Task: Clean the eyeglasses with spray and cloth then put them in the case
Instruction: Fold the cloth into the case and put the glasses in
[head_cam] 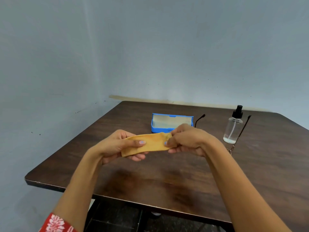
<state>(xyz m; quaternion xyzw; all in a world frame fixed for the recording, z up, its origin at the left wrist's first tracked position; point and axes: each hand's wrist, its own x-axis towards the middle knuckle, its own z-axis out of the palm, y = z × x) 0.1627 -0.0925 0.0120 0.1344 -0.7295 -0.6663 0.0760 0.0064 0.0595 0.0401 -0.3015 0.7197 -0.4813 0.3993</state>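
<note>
The left hand (122, 145) and right hand (185, 141) each pinched an end of the limp, light yellow cloth (147, 144) above the table (150, 178), while the fragile eyeglasses (240, 131), apparently open and half hidden behind the spray bottle (233, 127) at far right, seemed best lifted by the frame.

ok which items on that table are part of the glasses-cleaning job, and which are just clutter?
In the job:
- yellow cloth, held by left hand and right hand
- spray bottle
- eyeglasses, lying open, partly hidden behind the right hand and the bottle
- blue case, open

Just lying about:
- nothing else on the table
</note>
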